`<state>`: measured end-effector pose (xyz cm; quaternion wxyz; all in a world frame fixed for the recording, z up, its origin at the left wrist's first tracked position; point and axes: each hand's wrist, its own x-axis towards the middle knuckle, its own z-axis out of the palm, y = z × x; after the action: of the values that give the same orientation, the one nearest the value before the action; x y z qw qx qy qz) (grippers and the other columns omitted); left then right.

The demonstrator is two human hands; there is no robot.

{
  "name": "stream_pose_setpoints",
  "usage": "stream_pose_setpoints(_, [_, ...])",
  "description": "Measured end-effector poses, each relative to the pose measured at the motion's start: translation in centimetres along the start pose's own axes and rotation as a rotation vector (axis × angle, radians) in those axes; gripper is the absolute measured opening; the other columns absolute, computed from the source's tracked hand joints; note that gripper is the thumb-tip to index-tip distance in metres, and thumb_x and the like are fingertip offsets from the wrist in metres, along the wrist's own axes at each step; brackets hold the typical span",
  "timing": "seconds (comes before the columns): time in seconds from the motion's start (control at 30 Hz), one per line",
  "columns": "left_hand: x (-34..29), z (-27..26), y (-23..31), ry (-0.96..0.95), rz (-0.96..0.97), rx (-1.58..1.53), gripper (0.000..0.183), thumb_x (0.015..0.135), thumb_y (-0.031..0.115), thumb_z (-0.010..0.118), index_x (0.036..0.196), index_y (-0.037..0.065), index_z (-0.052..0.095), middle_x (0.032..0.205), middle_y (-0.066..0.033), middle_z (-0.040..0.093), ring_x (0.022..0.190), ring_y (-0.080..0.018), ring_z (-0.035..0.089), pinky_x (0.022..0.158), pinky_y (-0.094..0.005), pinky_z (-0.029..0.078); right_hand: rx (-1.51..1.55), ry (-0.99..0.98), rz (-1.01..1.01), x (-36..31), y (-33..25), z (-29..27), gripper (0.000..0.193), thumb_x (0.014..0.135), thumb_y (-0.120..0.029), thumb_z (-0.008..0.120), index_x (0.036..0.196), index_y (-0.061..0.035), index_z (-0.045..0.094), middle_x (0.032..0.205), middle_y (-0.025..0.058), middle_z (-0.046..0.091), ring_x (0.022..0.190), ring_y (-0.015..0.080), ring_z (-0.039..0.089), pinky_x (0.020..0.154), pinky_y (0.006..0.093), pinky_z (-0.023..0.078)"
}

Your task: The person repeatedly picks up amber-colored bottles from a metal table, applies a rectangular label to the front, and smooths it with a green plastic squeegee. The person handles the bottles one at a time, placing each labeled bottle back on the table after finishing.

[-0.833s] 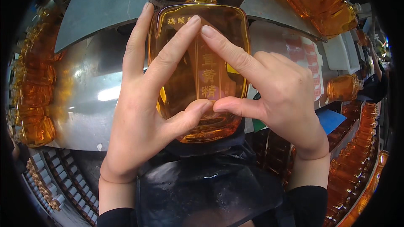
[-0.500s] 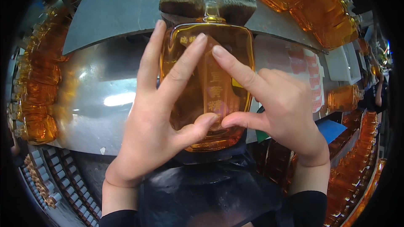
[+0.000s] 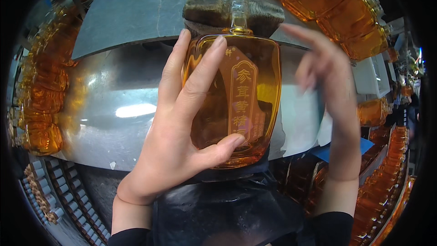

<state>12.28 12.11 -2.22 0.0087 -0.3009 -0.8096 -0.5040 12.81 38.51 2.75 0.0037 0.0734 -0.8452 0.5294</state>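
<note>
A flat, square-shouldered glass bottle (image 3: pixel 269 70) of amber liquid lies face up before me, its clear neck resting against a dark, grained block (image 3: pixel 207 12). A see-through label (image 3: pixel 246 95) with gold print covers its front. My left hand (image 3: pixel 168 132) lies spread on the bottle: the thumb rests across the lower end of the label, the index finger reaches over the upper left front, another finger runs along the left edge. Apart from the bottle, my right hand (image 3: pixel 325 70) hangs to its right, blurred, with the index finger stretched and the others loosely bent.
A pale sheet (image 3: pixel 302 125) lies on the metal table (image 3: pixel 104 86) beneath my right arm. Rows of amber bottles (image 3: pixel 43 91) line the left, with more bottles (image 3: pixel 350 16) at the back right. Capped items (image 3: pixel 68 182) stand lower left; a white tray (image 3: pixel 371 77) sits at right.
My right hand has come off the label and moved up and to the right. My left hand stays on the bottle. The bottle sits slightly further right in the picture.
</note>
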Motion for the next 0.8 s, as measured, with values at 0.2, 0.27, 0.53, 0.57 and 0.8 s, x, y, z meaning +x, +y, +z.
stream_pose_setpoints(0.2, [-0.1,0.0,-0.4,-0.023,0.038,0.122,0.1,0.072,0.039,0.079,0.153,0.005,0.032,0.16,-0.0257,0.017,0.146,-0.0404,0.027,0.116,-0.0471,0.028,-0.307,0.373,-0.063,-1.5,-1.1,-1.8,0.049,0.095,-0.024,0.061,0.136,0.0012,0.05,0.124,0.009,0.058,0.102,0.0138,0.061,0.091,0.0265,0.048])
stream_pose_setpoints(0.27, [-0.1,-0.1,-0.4,-0.021,0.046,0.111,0.102,0.072,0.038,0.079,0.154,0.004,0.03,0.16,-0.0263,0.017,0.146,-0.0406,0.027,0.116,-0.0471,0.028,-0.52,0.158,-0.296,-3.4,-2.2,0.0,0.043,0.092,-0.019,0.064,0.129,0.0006,0.054,0.119,0.0084,0.061,0.099,0.0146,0.063,0.089,0.0267,0.049])
stream_pose_setpoints(0.53, [-1.0,-0.3,-1.3,-0.026,-0.007,-0.004,0.134,0.065,0.051,0.087,0.158,0.005,0.003,0.164,-0.0187,0.01,0.146,-0.036,0.028,0.115,-0.0475,0.032,-0.808,0.214,-0.842,5.6,-4.1,4.1,0.025,0.079,0.002,0.075,0.104,-0.002,0.071,0.097,0.006,0.072,0.088,0.0178,0.069,0.079,0.0274,0.054])
stream_pose_setpoints(0.57, [-1.1,-0.5,-1.4,0.004,-0.029,-0.05,0.128,0.068,0.059,0.079,0.158,0.005,0.006,0.164,-0.0183,0.012,0.146,-0.0367,0.028,0.115,-0.0488,0.032,-0.844,0.205,-0.901,5.2,-3.7,4.4,0.024,0.079,0.0,0.075,0.102,-0.0041,0.071,0.097,0.0056,0.072,0.086,0.0178,0.068,0.078,0.0283,0.054])
stream_pose_setpoints(0.8, [-2.4,-0.1,0.5,0.242,-0.272,-0.197,0.106,0.084,0.083,0.037,0.155,0.005,0.027,0.16,-0.0174,0.025,0.145,-0.0381,0.03,0.115,-0.0544,0.029,-0.694,-0.055,-0.79,-1.9,-3.0,5.5,0.024,0.076,-0.001,0.075,0.098,-0.0116,0.074,0.097,0.0055,0.072,0.077,0.0162,0.067,0.067,0.0282,0.053])
